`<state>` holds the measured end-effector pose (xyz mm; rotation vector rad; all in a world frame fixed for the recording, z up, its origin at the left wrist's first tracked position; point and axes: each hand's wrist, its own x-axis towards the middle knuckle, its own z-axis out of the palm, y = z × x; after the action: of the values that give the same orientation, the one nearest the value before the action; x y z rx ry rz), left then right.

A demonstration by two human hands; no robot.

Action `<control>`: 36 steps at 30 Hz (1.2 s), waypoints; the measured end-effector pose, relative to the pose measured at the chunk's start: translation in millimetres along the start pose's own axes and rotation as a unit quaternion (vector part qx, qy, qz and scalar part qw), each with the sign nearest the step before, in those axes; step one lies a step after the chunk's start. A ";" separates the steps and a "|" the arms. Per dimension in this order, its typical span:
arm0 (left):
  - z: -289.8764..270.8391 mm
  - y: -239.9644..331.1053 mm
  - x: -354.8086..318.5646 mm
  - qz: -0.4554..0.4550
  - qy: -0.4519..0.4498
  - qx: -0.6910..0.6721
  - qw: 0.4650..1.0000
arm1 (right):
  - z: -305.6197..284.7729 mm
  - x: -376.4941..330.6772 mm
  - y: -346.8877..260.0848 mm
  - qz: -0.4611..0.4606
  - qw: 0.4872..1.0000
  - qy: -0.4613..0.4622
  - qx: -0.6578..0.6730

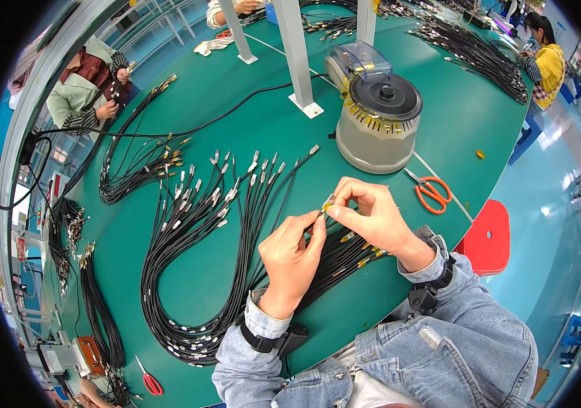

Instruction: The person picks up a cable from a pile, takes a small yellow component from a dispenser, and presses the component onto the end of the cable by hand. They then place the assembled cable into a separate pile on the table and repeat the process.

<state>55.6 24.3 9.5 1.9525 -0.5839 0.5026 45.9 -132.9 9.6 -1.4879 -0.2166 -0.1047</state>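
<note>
Over the near part of the green table, my left hand (292, 257) pinches a black cable just below its end. The fingertips of my right hand (375, 216) close around the cable's metal connector (330, 200), where a bit of yellow tape shows. Beneath both hands lies a bundle of black cables with yellow-wrapped ends (345, 262), partly hidden by them. To the left, a large bundle of black cables (158, 289) bends in a U, with silvery connectors and white labels at its ends. A round grey tape dispenser (374, 143) with a black lid and yellow tape pieces around its rim stands beyond my right hand.
Orange-handled scissors (433, 196) lie right of the dispenser, red-handled scissors (151, 383) at the near left. Grey metal posts (296, 61) rise from the table (222, 126). More cable bundles (474, 51) lie around. A red stool (489, 238) stands at right. Other people work across the table.
</note>
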 end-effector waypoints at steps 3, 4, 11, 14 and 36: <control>0.1 0.0 0.0 0.000 -0.002 0.000 1.000 | 1.2 0.5 0.0 -0.002 1.000 0.013 -0.005; 0.3 -0.2 -0.2 0.001 -0.005 -0.002 1.000 | 1.4 0.5 -0.2 -0.003 1.000 0.020 -0.007; 0.5 1.4 -2.4 -0.042 0.000 -0.014 0.999 | 0.3 1.0 -1.9 0.013 1.000 0.013 -0.015; -1.2 3.7 1.9 0.023 -0.003 0.006 1.000 | 0.5 1.2 -0.5 0.010 1.000 0.006 -0.011; 1.2 -0.4 -2.8 -0.018 -0.003 -0.081 0.997 | 1.1 -2.9 1.0 0.025 0.999 -0.020 0.043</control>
<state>53.8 23.9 7.1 1.8071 -0.5745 0.4132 43.2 -131.9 8.1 -1.4100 -0.2134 -0.0256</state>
